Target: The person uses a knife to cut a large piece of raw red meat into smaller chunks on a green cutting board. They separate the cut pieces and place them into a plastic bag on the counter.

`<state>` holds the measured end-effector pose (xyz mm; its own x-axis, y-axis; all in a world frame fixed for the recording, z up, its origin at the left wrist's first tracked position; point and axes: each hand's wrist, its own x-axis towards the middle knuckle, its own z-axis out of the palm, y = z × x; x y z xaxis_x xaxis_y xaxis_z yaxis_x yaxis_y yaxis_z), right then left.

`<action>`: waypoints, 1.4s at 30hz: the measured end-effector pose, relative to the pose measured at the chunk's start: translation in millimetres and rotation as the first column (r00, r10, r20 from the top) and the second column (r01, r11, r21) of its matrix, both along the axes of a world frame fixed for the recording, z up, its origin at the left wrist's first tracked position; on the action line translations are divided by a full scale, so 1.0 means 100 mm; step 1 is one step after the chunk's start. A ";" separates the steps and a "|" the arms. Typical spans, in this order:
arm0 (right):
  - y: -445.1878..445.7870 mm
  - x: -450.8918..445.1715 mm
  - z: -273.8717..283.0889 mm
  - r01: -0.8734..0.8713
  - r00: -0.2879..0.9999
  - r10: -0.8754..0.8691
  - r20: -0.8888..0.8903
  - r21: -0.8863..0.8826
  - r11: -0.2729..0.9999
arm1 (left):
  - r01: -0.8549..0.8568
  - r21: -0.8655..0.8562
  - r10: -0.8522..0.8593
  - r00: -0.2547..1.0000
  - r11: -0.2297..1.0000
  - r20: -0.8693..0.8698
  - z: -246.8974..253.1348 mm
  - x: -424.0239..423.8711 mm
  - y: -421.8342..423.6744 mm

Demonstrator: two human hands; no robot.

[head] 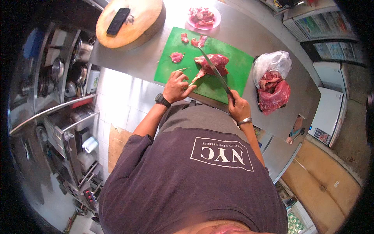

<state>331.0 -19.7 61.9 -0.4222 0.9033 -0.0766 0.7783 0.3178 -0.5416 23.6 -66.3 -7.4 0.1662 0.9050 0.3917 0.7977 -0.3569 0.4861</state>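
A large piece of raw red meat lies on the green cutting board, with a thin sinewy strip stretching from it toward me. My left hand pinches the end of that strip at the board's near edge. A thin pale sliver shows by its fingers; what it is, I cannot tell. In my right hand is the handle of a long knife. Its blade slants across the meat, tip toward the far side. Smaller meat trimmings rest at the board's left and far side.
Beyond the board stands a pink-white bowl of meat pieces. Larger raw meat lies right, beside a clear plastic bag. A round wooden chopping block carries a black oblong object. All stand on a steel worktable.
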 end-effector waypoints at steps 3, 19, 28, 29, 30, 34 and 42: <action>0.10 -0.12 -0.06 -0.042 0.998 0.042 0.037 0.019 0.999 | -0.193 -0.012 0.193 0.981 0.981 -0.024 -0.19 0.03 0.07; 0.56 -0.34 -0.29 -0.003 0.981 -0.002 0.195 0.021 1.000 | 0.020 -0.769 0.735 0.278 0.639 0.618 -0.35 0.84 0.93; 0.53 -0.34 -0.27 -0.073 0.962 0.062 0.265 0.032 0.997 | 0.244 -0.723 0.725 0.097 0.646 0.681 -0.58 0.59 0.74; 0.50 -0.35 -0.28 -0.081 0.962 0.070 0.263 0.031 0.996 | 0.254 -0.736 0.740 0.098 0.628 0.666 -0.56 0.56 0.71; 0.47 -0.36 -0.30 -0.089 0.963 0.079 0.259 0.031 0.996 | 0.262 -0.748 0.754 0.100 0.610 0.649 -0.53 0.53 0.68; 0.31 -0.44 -0.43 -0.076 0.980 0.065 0.191 0.055 0.996 | 0.196 -0.750 0.702 0.264 0.632 0.661 -0.47 0.48 0.62; 0.26 -0.58 -0.70 -0.161 0.971 0.144 0.192 0.076 0.984 | -0.046 -0.701 0.620 0.511 0.712 0.596 -0.50 0.51 0.64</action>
<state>272.8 6.7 -8.5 -0.5416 0.8361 -0.0874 0.8008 0.4815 -0.3562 74.4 -2.5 -56.9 -0.2929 0.8767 -0.3816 0.0063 0.4009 0.9161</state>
